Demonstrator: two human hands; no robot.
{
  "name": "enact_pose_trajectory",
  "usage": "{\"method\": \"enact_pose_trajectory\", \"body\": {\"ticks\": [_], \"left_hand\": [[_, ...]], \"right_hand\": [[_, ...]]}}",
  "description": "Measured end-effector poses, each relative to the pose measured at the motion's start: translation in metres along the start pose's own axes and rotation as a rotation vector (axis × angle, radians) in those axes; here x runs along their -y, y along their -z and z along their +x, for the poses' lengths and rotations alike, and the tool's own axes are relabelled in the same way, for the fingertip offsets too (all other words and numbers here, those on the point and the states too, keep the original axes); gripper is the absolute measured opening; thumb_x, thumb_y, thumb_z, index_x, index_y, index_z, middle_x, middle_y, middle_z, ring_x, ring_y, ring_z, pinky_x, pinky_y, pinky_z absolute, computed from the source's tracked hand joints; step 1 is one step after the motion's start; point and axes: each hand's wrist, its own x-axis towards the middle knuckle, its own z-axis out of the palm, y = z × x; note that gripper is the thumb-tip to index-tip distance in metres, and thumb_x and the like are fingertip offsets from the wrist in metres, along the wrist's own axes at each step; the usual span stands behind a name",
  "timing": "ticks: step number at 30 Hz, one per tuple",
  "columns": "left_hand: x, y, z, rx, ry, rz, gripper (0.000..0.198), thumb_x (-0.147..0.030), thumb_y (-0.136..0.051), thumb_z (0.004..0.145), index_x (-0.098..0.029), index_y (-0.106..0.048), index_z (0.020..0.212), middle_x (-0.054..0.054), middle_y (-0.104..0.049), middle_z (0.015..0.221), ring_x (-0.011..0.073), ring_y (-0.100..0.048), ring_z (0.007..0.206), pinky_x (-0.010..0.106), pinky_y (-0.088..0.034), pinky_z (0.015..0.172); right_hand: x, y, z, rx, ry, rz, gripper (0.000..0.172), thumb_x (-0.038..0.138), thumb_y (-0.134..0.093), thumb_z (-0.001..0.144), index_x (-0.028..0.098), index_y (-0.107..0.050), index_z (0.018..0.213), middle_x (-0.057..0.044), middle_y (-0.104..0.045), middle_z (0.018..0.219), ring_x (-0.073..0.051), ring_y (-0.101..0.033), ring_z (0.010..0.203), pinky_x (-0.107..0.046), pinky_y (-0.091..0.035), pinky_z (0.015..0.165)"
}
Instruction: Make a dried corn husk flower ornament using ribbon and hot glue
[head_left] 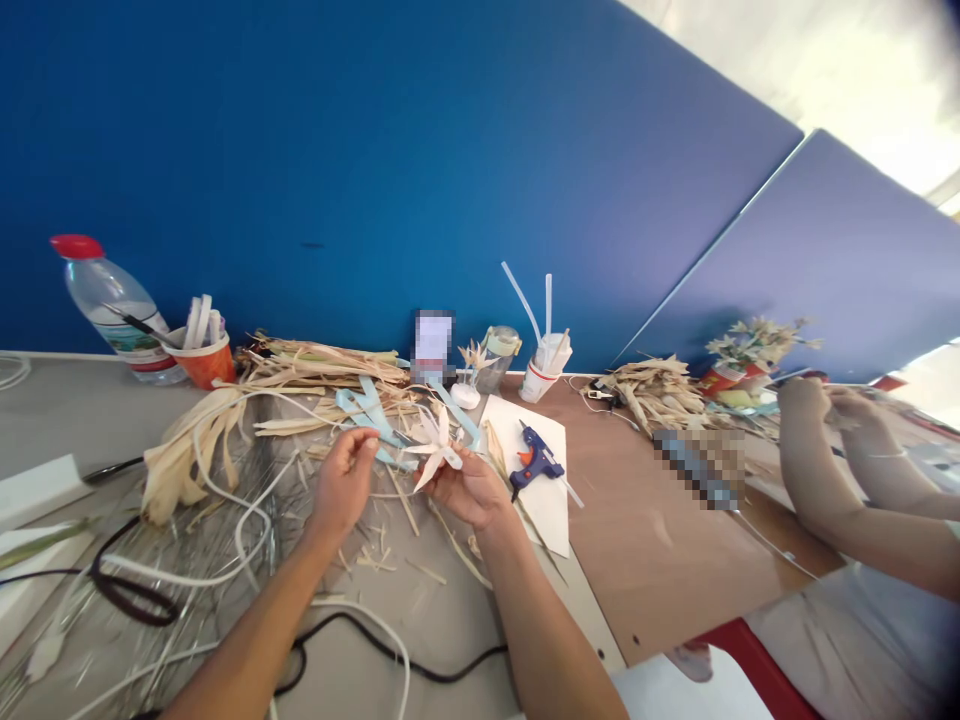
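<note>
My right hand (pixel 471 492) holds a pale flower (pixel 433 440) with long pointed petals, pinched near its base between thumb and fingers. To its left, apart from the flower, my left hand (pixel 343 482) is closed with thumb and fingertips together; whatever is between them is too small to make out. Light-blue ribbon (pixel 369 408) lies just behind both hands. Right of my right hand, a blue glue gun (pixel 536 458) rests on a white sheet (pixel 556 530). Thin husk scraps (pixel 375 558) are scattered on the table below my hands.
Dried corn husks (pixel 322 362) lie along the blue partition (pixel 375 180), near a phone (pixel 433 340), a jar (pixel 498 358) and a cup with glue sticks (pixel 538 380). At left are a bottle (pixel 124 315), white cables (pixel 244 530) and clear plastic. A co-worker's arms (pixel 847 500) reach in at right.
</note>
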Motion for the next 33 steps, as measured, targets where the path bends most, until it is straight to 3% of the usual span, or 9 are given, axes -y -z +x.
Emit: {"method": "enact_pose_trajectory", "body": {"ticks": [5, 12, 21, 26, 33], "left_hand": [[-0.007, -0.007, -0.005, 0.242, -0.079, -0.018, 0.019, -0.033, -0.055, 0.082, -0.019, -0.066, 0.09, 0.004, -0.066, 0.092, 0.0208, -0.061, 0.09, 0.036, -0.047, 0.085], [-0.015, -0.01, -0.01, 0.369, -0.167, -0.072, 0.019, -0.027, -0.057, 0.082, -0.02, -0.066, 0.097, 0.006, -0.064, 0.096, 0.0213, -0.059, 0.097, 0.038, -0.045, 0.09], [0.002, -0.013, -0.011, 0.335, -0.11, -0.098, 0.02, -0.036, -0.062, 0.079, -0.022, -0.071, 0.09, 0.008, -0.065, 0.103, 0.0254, -0.058, 0.101, 0.041, -0.048, 0.087], [-0.006, -0.014, -0.012, 0.339, -0.025, -0.181, 0.022, -0.04, -0.062, 0.077, -0.02, -0.072, 0.08, 0.008, -0.066, 0.1, 0.0242, -0.061, 0.095, 0.039, -0.05, 0.084], [-0.016, -0.017, -0.014, 0.3, 0.203, -0.315, 0.031, -0.048, -0.072, 0.064, -0.02, -0.068, 0.076, 0.006, -0.071, 0.086, 0.0233, -0.065, 0.075, 0.038, -0.053, 0.069]], "right_hand": [[-0.002, -0.003, 0.0, 0.024, 0.0, 0.068, 0.015, 0.025, -0.071, 0.068, 0.02, -0.061, 0.077, 0.001, -0.065, 0.065, -0.015, -0.06, 0.062, -0.032, -0.052, 0.07], [-0.013, -0.013, 0.003, -0.015, -0.054, 0.073, 0.011, 0.016, -0.066, 0.068, 0.016, -0.064, 0.078, -0.001, -0.066, 0.067, -0.015, -0.059, 0.06, -0.031, -0.053, 0.067], [-0.028, -0.015, 0.006, 0.017, -0.095, 0.047, 0.012, 0.014, -0.066, 0.067, 0.013, -0.067, 0.078, -0.003, -0.067, 0.068, -0.014, -0.06, 0.061, -0.027, -0.053, 0.065], [-0.026, -0.02, 0.004, -0.01, -0.118, 0.048, 0.015, 0.013, -0.067, 0.064, 0.012, -0.067, 0.079, -0.002, -0.066, 0.062, -0.013, -0.058, 0.054, -0.026, -0.052, 0.06], [-0.023, -0.028, -0.001, 0.013, -0.112, 0.022, 0.02, 0.021, -0.073, 0.062, 0.014, -0.068, 0.081, -0.001, -0.067, 0.065, -0.012, -0.058, 0.056, -0.024, -0.05, 0.059]]}}
